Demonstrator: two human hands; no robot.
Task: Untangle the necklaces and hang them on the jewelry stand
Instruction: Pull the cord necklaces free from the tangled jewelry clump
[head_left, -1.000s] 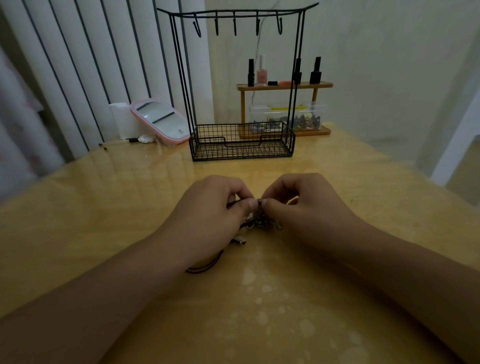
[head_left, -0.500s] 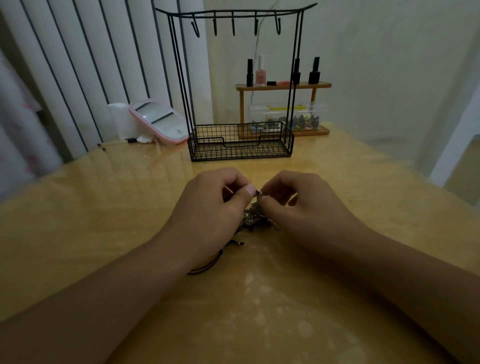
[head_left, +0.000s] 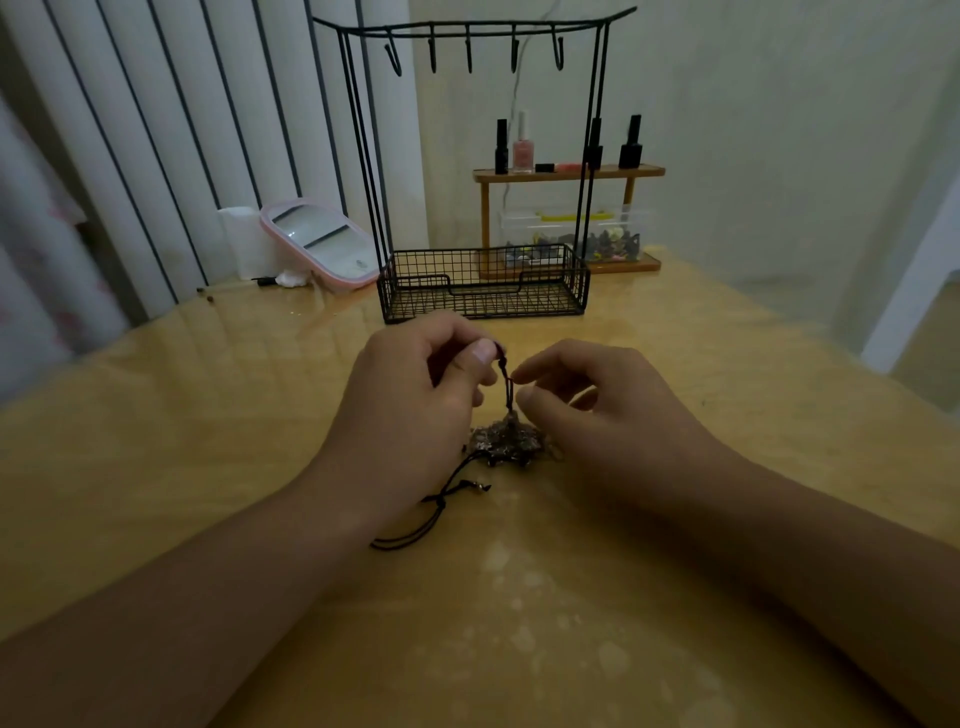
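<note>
A tangled heap of necklaces (head_left: 506, 441) lies on the yellow table between my hands, with a black cord (head_left: 436, 506) trailing toward me under my left wrist. My left hand (head_left: 415, 410) pinches a dark cord end between thumb and forefinger and holds it up from the heap. My right hand (head_left: 597, 410) is beside it, thumb and forefinger close around the same raised strand; whether they pinch it I cannot tell. The black wire jewelry stand (head_left: 483, 171) rises behind, its top bar carrying several bare hooks above a mesh basket base.
A pink-rimmed mirror (head_left: 322, 241) leans at the back left beside a white box (head_left: 244, 244). Behind the stand a small wooden shelf (head_left: 569, 174) carries nail polish bottles over a clear box of small items. The table edge falls away on the right.
My left hand has lifted, drawing a cord strand up out of the heap. My hands have moved slightly apart, so the heap is now visible on the table.
</note>
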